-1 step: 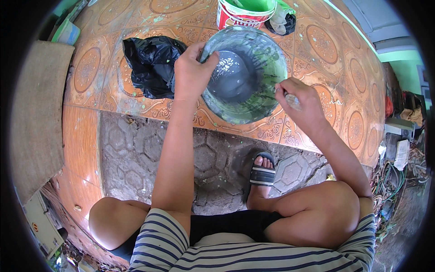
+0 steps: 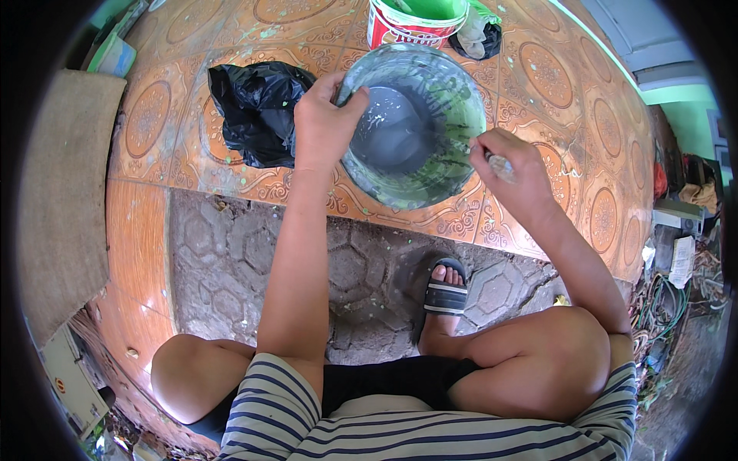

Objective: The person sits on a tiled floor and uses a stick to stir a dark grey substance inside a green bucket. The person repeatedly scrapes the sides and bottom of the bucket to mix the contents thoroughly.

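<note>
Holding tip: grip the rim tight so the round grey bowl streaked with green paint [image 2: 411,127] does not tip or slide on the orange patterned tile floor [image 2: 553,84].
Left hand [image 2: 323,123]: fingers curled shut on the bowl's left rim.
Right hand [image 2: 511,165]: closed around a small shiny tool [image 2: 501,164] at the right rim.
Bowl: on the floor, between both hands, beside a crumpled black plastic bag [image 2: 257,111].

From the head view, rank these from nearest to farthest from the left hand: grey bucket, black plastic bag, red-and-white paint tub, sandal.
1. grey bucket: left hand grips its rim.
2. black plastic bag: just left of the hand.
3. red-and-white paint tub: beyond the bucket.
4. sandal: below, on the stone paving.
</note>
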